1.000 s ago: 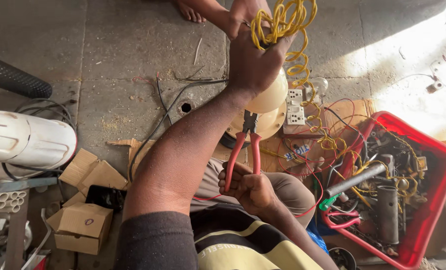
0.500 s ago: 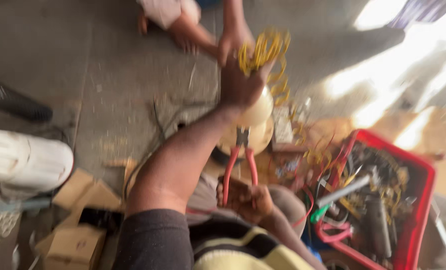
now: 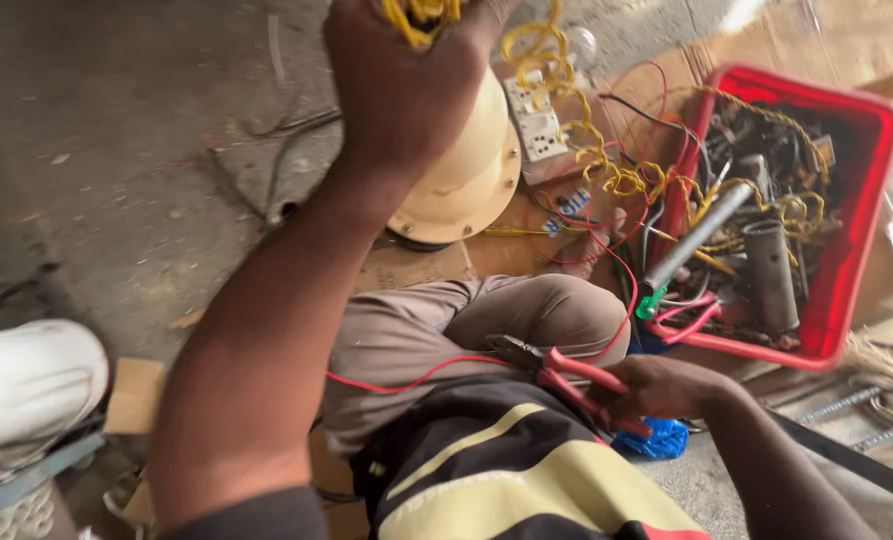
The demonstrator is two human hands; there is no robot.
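Note:
My left hand [image 3: 401, 85] is raised at the top of the view, closed around a bundle of curly yellow wire [image 3: 416, 12]. More of that yellow wire [image 3: 606, 165] trails down to the right over the floor. My right hand [image 3: 666, 388] sits low by my lap and grips red-handled pliers [image 3: 566, 375], jaws pointing left over my knee. A thin red wire [image 3: 406, 383] runs across my trousers to the pliers' jaws. Behind my left wrist lies a cream dome-shaped fitting [image 3: 466, 170].
A red plastic crate [image 3: 861, 215] full of wires, metal tubes and a grey pipe stands at right. A white socket plate [image 3: 536, 125] lies near the dome. A white cylinder [image 3: 26, 390] and cardboard [image 3: 134, 395] sit at lower left. Blue plastic [image 3: 651, 440] lies under my right hand.
My left hand has come closer to the camera with the yellow wire. My right hand and the pliers have dropped from upright in front of me to lying across my lap.

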